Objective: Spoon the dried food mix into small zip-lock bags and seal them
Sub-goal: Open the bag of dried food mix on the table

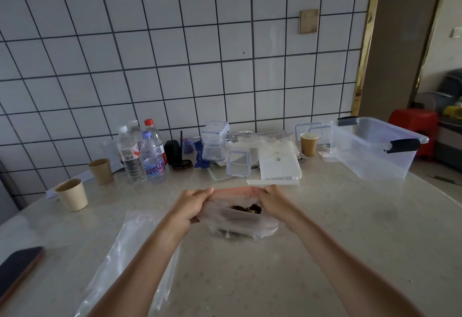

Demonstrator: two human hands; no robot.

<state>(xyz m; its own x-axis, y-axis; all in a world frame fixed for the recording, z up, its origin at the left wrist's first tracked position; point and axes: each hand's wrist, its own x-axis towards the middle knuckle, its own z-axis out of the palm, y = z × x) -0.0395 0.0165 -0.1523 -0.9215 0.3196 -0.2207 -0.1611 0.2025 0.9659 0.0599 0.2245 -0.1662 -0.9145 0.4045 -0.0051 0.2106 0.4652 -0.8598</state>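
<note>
Both hands (pixel 192 204) (pixel 275 200) pinch the zip-lock bag (pixel 237 219) top; bottle (pixel 153 159) label reads "ante".

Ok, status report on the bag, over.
Both hands, left and right, pinching the bag top. Dark mix inside. Seal state unclear. Nothing in the way.

White tiled wall (pixel 175 54) with dark grout, pale speckled countertop (pixel 325 229), red stool (pixel 415 121)

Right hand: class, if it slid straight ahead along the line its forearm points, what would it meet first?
Probably the flat white box just beyond the bag that the right hand holds; depth is uncertain.
</note>
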